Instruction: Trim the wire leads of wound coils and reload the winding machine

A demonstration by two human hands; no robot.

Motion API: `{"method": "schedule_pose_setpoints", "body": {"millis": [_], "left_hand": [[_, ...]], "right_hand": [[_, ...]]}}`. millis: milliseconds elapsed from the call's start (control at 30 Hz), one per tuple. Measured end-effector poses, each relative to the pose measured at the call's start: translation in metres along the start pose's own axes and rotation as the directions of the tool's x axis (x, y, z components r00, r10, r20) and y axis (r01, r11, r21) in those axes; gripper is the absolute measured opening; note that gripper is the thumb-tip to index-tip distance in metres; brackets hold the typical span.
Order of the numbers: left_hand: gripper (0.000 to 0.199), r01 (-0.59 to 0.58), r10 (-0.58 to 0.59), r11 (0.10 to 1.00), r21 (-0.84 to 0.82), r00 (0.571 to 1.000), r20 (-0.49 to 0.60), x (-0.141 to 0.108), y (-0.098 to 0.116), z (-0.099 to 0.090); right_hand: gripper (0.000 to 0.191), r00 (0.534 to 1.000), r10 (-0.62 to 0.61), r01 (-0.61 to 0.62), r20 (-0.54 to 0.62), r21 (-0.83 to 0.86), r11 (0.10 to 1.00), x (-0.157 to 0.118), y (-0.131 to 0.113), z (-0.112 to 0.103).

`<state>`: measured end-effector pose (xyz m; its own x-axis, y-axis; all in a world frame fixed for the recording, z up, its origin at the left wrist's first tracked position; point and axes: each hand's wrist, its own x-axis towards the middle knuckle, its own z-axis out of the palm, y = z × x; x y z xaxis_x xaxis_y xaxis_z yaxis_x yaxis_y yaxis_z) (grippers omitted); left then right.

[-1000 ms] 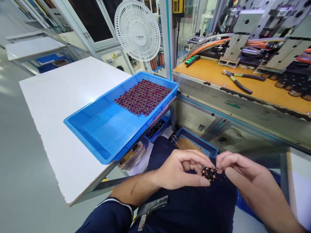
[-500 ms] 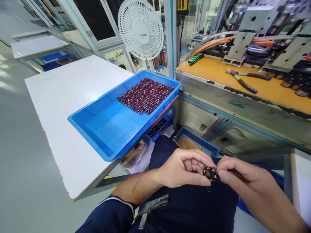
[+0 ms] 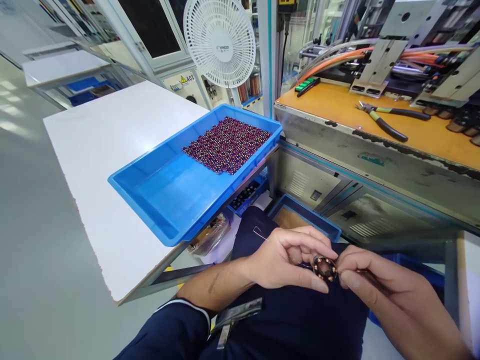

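Observation:
Over my lap, my left hand (image 3: 287, 257) is closed round a small ring-shaped motor stator (image 3: 324, 268), dark with copper-coloured windings on its inner side. Its open face is turned up towards me. Right beside the ring, my right hand (image 3: 369, 275) pinches thumb against fingers at its edge; what lies in the pinch is too small to make out. A thin bent metal wire hook (image 3: 258, 232) sticks out behind my left hand, its other end hidden by that hand.
On the white table (image 3: 93, 130) stands a blue tray (image 3: 165, 200) with a mass of small dark parts (image 3: 230, 145). Diagonal cutters (image 3: 382, 117) lie on the orange machine bench (image 3: 330, 107). A white fan (image 3: 221, 45) stands behind. A lower blue bin (image 3: 300, 215) is beyond my knees.
The ring has tilted slightly, so its open middle shows more clearly. The wire hook's visible end has shifted left. Both hands keep their grip; the view has shifted a little.

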<state>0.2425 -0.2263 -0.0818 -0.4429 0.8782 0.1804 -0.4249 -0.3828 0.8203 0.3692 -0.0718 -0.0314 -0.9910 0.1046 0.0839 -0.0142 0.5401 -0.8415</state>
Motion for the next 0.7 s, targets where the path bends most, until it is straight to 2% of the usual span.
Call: {"method": "schedule_pose_setpoints", "body": {"millis": [133,267,333,400,433,567,700], "left_hand": [[0.042,-0.05,0.05,0.999,0.021,0.998,0.026,0.001,-0.002,0.0],[0.043,-0.023,0.024,1.0,-0.02,0.999,0.034,0.001,-0.001,0.0],[0.046,0.029,-0.027,0.998,-0.053,0.999,0.031,0.001,-0.001,0.0],[0.049,0.079,-0.075,0.991,-0.106,0.996,0.042,0.001,-0.001,0.001],[0.05,0.102,-0.096,0.985,-0.136,0.994,0.055,0.0,-0.003,0.001],[0.052,0.203,-0.178,0.955,-0.217,0.975,0.131,-0.001,-0.01,0.002],[0.045,0.257,-0.227,0.944,-0.206,0.961,0.156,-0.003,-0.014,0.001]], "right_hand": [[0.02,1.0,0.004,-0.003,-0.028,0.002,1.0,-0.002,-0.004,0.002],[0.011,0.994,-0.083,0.089,0.064,-0.089,0.992,-0.014,0.005,-0.008],[0.006,0.987,-0.162,0.16,0.007,-0.207,0.965,-0.019,0.012,-0.016],[0.015,0.962,-0.252,0.204,-0.103,-0.34,0.918,-0.02,0.018,-0.023],[0.02,0.946,-0.299,0.231,-0.123,-0.387,0.893,-0.018,0.019,-0.025],[0.027,0.894,-0.447,0.426,0.036,-0.378,0.822,-0.006,0.017,-0.023],[0.02,0.879,-0.472,0.47,0.069,-0.295,0.832,0.0,0.011,-0.02]]}}
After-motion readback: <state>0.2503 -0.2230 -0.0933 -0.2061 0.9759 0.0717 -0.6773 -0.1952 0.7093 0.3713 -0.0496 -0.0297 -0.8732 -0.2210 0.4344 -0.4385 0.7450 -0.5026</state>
